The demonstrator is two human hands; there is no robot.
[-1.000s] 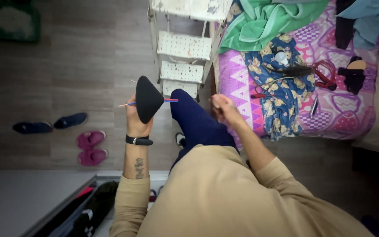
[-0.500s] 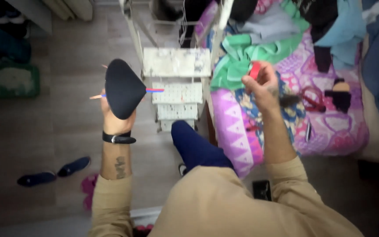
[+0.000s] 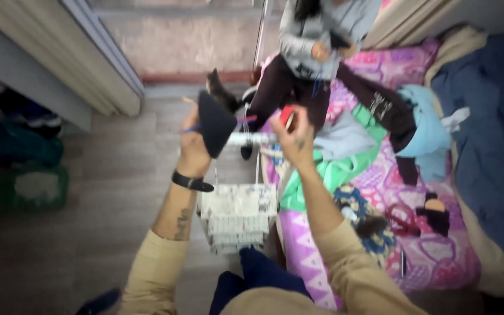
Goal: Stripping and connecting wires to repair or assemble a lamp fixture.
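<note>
While gripping a dark wedge-shaped piece [image 3: 214, 123] up in the air over the wooden floor [image 3: 112, 192], left hand [image 3: 193, 149] clenching round its lower edge, black wristband [image 3: 191, 182] showing just below. Poking out to either side of the wedge, a thin stick-like thing, too blurred to make out. Right hand [image 3: 294, 137] lifting level with it, just beside, fingers pinching a small red object [image 3: 287, 112]; what kind, cannot tell. Both beige sleeves [image 3: 357, 274] reaching up from the bottom edge of the view, dark blue trouser leg [image 3: 258, 280] tucking in between them.

Sitting directly under the two hands, on the floor against the near side edge of the bed, a white tiered rack [image 3: 237, 219]. Spreading over the bed [image 3: 438, 251] a pink and purple patterned cover, with a green cloth [image 3: 333, 172] lying near its left edge, a light blue garment [image 3: 421, 125] further in, a dark blue blanket [image 3: 485, 146] running along the right edge, and small dark bits scattering toward the near corner.

Perching on the far end of the bed, another person [image 3: 322, 52] in a grey top and dark trousers, hands holding something dark at chest height. Standing off to the left, a pale curtain [image 3: 77, 64] and a green crate [image 3: 30, 186] on the floor.
</note>
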